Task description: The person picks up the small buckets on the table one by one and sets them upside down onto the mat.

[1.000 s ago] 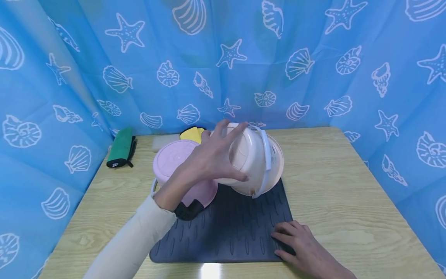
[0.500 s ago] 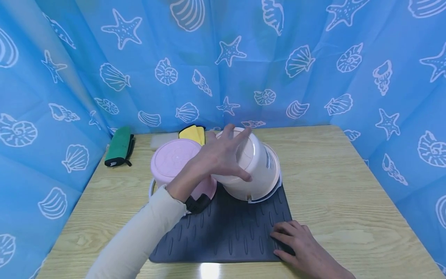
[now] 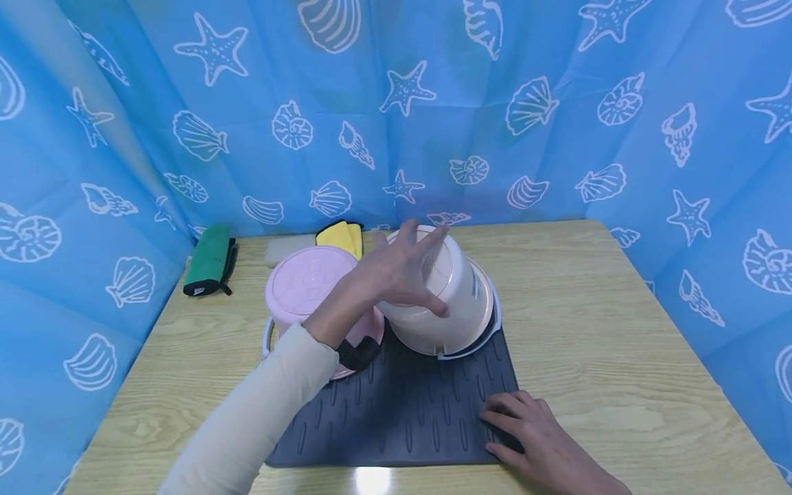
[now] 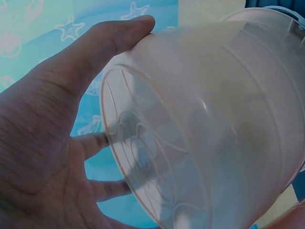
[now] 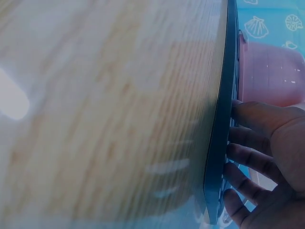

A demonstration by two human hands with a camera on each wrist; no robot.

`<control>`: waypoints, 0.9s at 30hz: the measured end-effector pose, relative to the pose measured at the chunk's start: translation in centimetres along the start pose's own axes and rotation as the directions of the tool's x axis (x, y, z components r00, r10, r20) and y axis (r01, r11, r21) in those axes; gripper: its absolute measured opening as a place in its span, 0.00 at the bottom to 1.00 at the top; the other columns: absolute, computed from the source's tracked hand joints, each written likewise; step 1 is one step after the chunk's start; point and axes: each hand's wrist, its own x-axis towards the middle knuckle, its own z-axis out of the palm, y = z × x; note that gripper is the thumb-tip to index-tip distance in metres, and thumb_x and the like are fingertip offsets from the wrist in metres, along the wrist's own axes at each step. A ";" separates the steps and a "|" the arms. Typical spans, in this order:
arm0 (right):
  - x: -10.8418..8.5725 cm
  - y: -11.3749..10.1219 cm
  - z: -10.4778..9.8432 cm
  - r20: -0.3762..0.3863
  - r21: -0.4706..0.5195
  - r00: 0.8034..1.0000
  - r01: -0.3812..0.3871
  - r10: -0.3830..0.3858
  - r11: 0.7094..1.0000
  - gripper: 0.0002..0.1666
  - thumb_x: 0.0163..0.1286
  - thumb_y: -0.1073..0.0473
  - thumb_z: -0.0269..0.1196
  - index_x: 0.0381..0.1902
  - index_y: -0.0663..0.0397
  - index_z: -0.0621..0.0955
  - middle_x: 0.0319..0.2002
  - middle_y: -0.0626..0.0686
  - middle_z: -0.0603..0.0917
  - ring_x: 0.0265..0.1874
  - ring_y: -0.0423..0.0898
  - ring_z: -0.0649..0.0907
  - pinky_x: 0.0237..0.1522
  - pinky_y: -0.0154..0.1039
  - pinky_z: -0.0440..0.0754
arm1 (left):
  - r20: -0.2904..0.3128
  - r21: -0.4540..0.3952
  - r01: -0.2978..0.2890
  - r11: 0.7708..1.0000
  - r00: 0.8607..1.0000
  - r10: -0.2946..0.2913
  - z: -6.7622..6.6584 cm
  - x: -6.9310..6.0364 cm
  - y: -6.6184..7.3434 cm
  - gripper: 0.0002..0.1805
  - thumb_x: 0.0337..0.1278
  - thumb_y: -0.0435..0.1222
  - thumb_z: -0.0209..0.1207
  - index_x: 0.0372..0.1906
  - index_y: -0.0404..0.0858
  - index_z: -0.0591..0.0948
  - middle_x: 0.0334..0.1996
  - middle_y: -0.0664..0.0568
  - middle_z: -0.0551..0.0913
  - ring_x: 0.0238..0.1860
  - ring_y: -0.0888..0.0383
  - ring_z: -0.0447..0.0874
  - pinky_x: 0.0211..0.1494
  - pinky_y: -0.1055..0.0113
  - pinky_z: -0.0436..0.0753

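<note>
A cream bucket (image 3: pixel 460 302) stands tilted and bottom up at the back right of a dark ribbed mat (image 3: pixel 402 419). My left hand (image 3: pixel 396 271) grips it by the base, thumb on the near side and fingers on the far side. In the left wrist view the thumb presses the wall of the cream bucket (image 4: pixel 224 119). Beside it, on the left, a pink bucket (image 3: pixel 306 278) is upside down, partly behind my left forearm. My right hand (image 3: pixel 529 433) rests with relaxed fingertips on the mat's right edge, touching the mat (image 5: pixel 221 138) in the right wrist view.
A rolled green cloth (image 3: pixel 210 261) lies at the table's far left. Behind the pink bucket are a folded yellow cloth (image 3: pixel 340 238) and a pale flat block (image 3: pixel 284 247). A blue shell-print curtain (image 3: pixel 445 137) rises behind the wooden table (image 3: pixel 612 330).
The cream bucket's pale handle has dropped from across its side to its rim near the mat, and the bucket's tilt has lessened slightly. My right hand has stayed put.
</note>
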 end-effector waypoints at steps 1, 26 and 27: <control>0.0 0.0 0.0 0.000 0.002 1.000 0.001 -0.001 1.000 0.20 0.65 0.44 0.69 0.51 0.46 0.87 0.52 0.41 0.79 0.51 0.44 0.75 0.46 0.51 0.76 | 0.003 -0.002 -0.001 1.000 1.000 0.001 0.0 0.1 0.0 0.67 0.33 0.65 0.73 0.80 0.63 0.48 0.76 0.48 0.50 0.68 0.29 0.55 0.52 0.48 0.82; -0.2 0.0 0.1 -0.013 0.008 1.000 0.010 -0.010 1.000 0.20 0.66 0.46 0.69 0.51 0.48 0.87 0.52 0.42 0.79 0.51 0.44 0.75 0.47 0.50 0.76 | 0.135 0.025 0.055 0.998 0.989 -0.058 -0.4 3.0 1.0 0.65 0.34 0.66 0.72 0.80 0.65 0.47 0.78 0.47 0.47 0.71 0.24 0.47 0.58 0.34 0.74; -0.2 -0.1 0.1 -0.013 0.009 1.000 0.011 -0.011 1.000 0.20 0.66 0.46 0.69 0.51 0.48 0.87 0.52 0.42 0.79 0.51 0.44 0.75 0.47 0.51 0.76 | 0.139 0.030 0.053 0.998 0.989 -0.057 -0.3 3.2 1.1 0.65 0.34 0.67 0.72 0.80 0.65 0.47 0.78 0.47 0.46 0.71 0.24 0.48 0.58 0.35 0.74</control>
